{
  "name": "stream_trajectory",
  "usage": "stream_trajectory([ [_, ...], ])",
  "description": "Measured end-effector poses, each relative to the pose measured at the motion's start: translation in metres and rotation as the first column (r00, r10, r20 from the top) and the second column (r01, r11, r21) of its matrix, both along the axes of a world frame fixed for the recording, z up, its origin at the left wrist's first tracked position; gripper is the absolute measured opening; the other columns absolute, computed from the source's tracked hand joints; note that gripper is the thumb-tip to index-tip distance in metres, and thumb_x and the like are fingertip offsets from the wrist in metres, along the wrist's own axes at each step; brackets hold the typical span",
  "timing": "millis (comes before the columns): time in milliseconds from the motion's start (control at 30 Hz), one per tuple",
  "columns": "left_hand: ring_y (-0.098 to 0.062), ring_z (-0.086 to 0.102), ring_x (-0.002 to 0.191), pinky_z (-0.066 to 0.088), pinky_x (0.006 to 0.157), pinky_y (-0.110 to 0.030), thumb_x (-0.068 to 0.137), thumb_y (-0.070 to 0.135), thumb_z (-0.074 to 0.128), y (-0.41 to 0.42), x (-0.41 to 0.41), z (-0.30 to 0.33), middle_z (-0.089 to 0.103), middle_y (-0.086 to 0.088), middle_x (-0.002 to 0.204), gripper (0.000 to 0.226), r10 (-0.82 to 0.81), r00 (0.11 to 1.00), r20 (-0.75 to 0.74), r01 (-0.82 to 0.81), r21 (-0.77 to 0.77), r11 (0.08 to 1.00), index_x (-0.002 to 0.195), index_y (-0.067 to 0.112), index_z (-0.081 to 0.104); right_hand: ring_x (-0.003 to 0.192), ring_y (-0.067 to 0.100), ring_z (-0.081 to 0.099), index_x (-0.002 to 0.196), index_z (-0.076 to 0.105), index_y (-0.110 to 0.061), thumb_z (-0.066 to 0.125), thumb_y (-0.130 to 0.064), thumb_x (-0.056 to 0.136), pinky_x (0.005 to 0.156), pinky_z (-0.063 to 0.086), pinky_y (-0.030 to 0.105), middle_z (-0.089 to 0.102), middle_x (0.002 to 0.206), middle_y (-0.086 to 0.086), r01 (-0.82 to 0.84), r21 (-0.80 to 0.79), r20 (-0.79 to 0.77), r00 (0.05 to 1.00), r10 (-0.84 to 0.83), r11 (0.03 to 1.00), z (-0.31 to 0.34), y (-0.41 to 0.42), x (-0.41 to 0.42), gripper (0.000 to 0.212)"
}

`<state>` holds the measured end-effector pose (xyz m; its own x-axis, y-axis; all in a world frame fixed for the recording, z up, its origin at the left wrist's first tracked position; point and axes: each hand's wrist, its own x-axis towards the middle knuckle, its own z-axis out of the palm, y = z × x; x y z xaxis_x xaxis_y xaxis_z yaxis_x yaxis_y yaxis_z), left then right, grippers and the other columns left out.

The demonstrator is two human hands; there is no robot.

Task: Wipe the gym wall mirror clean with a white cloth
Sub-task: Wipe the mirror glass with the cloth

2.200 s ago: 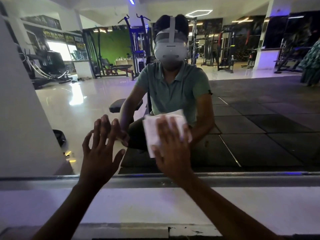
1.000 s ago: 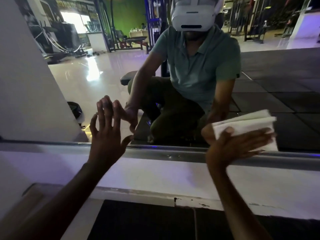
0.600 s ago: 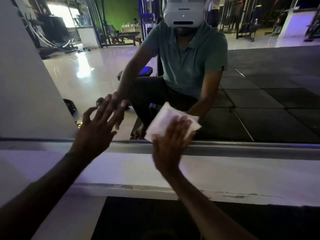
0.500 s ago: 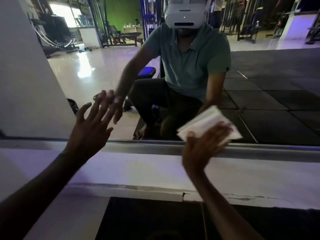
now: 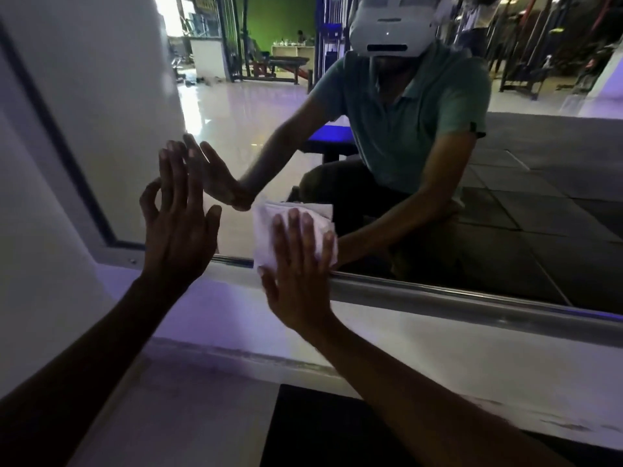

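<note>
Fingers [image 5: 296,230] of the right hand [image 5: 298,281] are lying straight and close together, pressing the folded white cloth [image 5: 266,237] flat against the glass of the large gym wall mirror [image 5: 505,197]; nothing is being gripped, the palm is simply pushing. That cloth is sitting at the mirror's lower edge, its bottom corner overlapping the grey metal bottom rail of the frame [image 5: 472,299]. Compared with 0.5 s ago, when the cloth was lying farther right along this rail and tilted under sideways-pointing fingers, it is now sitting farther left with the fingers pointing up. The left hand [image 5: 178,230] is resting open on the glass just left of the cloth, all 5 digits spread and holding nothing; it is now standing more upright than before, and is much nearer the cloth. Its reflection is meeting it fingertip to fingertip. Below the rail, the white painted wall ledge [image 5: 438,352] is running across, and a black rubber floor mat [image 5: 320,429] is lying under the right forearm. At the left, a white pillar edge [image 5: 84,96] is bordering the mirror.
</note>
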<state>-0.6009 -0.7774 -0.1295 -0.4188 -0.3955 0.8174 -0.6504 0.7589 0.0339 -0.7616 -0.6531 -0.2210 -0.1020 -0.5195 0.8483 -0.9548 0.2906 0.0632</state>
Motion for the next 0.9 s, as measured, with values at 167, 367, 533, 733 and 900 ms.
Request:
stream_trajectory([
  [167,-0.032,-0.001,0.163,0.014,0.125,-0.052,0.108,0.038,0.037,-0.031,0.0,0.014,0.002,-0.023,0.174,0.077,0.004,0.998,-0.058,-0.005,-0.024,1.0,0.167,0.004,0.002,0.164,0.034,-0.003,0.167,0.012,-0.002,0.046,-0.044,0.103,0.128,0.0,0.067,0.009,0.174,0.022,0.331,-0.258,0.342,0.91,-0.235,0.908,0.012,0.05,-0.064,0.083],
  [367,-0.036,0.001,0.162,0.015,0.127,-0.055,0.108,0.041,0.028,-0.043,-0.022,0.001,0.009,-0.029,0.171,0.073,-0.025,0.981,-0.193,0.013,-0.065,0.998,0.166,0.004,0.004,0.159,0.055,0.0,0.166,-0.006,0.0,0.041,-0.061,0.098,0.127,0.0,0.07,-0.008,0.171,0.032,0.479,-0.192,0.505,0.796,-0.332,0.857,0.011,0.004,-0.011,0.103],
  [533,-0.043,0.01,0.16,0.017,0.127,-0.057,0.111,0.041,0.023,-0.052,-0.026,-0.003,0.019,-0.036,0.166,0.069,-0.078,0.97,-0.229,0.052,-0.12,0.991,0.166,0.003,0.006,0.161,0.048,-0.008,0.168,-0.003,-0.004,0.04,-0.061,0.103,0.127,-0.004,0.069,-0.012,0.174,0.025,0.314,-0.026,0.235,0.925,-0.3,0.949,-0.006,-0.032,0.028,0.096],
  [733,-0.037,0.001,0.161,0.016,0.127,-0.058,0.11,0.042,0.019,-0.054,-0.03,-0.006,0.02,-0.039,0.164,0.07,-0.081,0.962,-0.26,0.047,-0.134,0.99,0.166,0.003,0.005,0.162,0.042,-0.004,0.168,-0.005,-0.006,0.047,-0.056,0.101,0.126,0.004,0.072,-0.007,0.173,0.024,0.409,-0.04,0.248,0.888,-0.387,0.912,-0.018,0.056,-0.051,0.098],
  [900,-0.04,0.004,0.161,0.018,0.125,-0.06,0.107,0.038,0.027,-0.052,-0.031,-0.007,0.017,-0.037,0.166,0.072,-0.07,0.962,-0.263,0.033,-0.14,0.99,0.165,0.001,0.005,0.161,0.049,-0.006,0.165,-0.006,0.001,0.056,-0.053,0.098,0.127,0.004,0.07,-0.004,0.171,0.034,0.498,-0.155,0.512,0.779,-0.362,0.853,-0.001,0.1,-0.08,0.106],
])
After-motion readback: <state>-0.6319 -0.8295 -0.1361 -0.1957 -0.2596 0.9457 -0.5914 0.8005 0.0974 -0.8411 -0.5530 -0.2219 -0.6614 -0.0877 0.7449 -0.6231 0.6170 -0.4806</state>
